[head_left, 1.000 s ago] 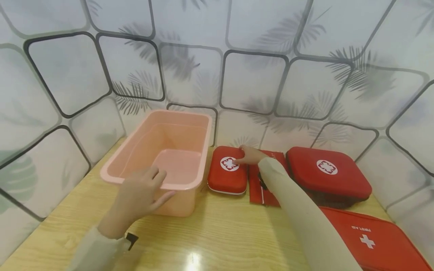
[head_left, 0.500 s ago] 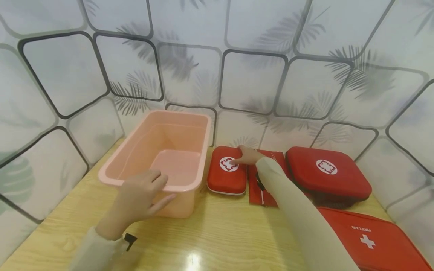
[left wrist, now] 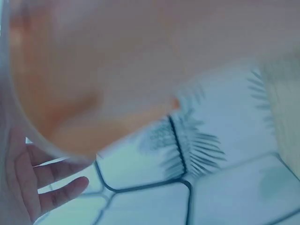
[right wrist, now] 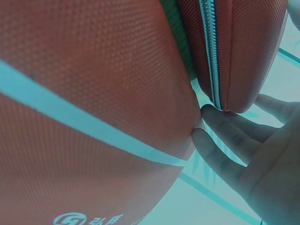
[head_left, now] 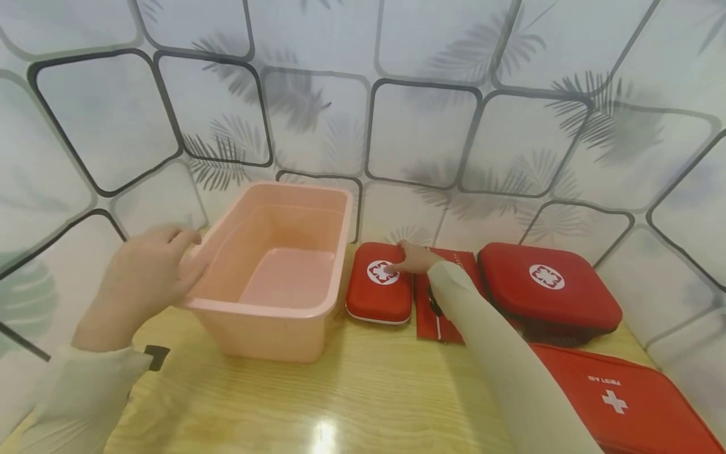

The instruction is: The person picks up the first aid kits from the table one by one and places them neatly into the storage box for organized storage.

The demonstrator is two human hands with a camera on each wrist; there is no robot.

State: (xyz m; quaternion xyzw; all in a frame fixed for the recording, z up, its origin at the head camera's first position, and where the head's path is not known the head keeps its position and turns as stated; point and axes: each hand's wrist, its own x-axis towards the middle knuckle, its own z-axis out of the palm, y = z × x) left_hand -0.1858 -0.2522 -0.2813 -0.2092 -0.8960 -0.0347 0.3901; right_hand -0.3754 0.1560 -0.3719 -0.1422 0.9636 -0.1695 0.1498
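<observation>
My left hand is at the left rim of a peach-pink plastic basin, thumb toward the inside and fingers outside. In the left wrist view the fingers stretch out below the blurred rim; no firm grip shows. My right hand rests at the far right corner of a small red first-aid case, its thumb over the white emblem. In the right wrist view the fingertips reach the end of the zippered case and the edge of a flat red pouch with a pale stripe.
A larger red case stands to the right of the pouch. In front of it lies a red first-aid bag with a white cross. Everything sits on a wooden table against a leaf-patterned wall.
My left hand has moved left, from the basin's near rim to its left rim. The right hand stays at the small red case.
</observation>
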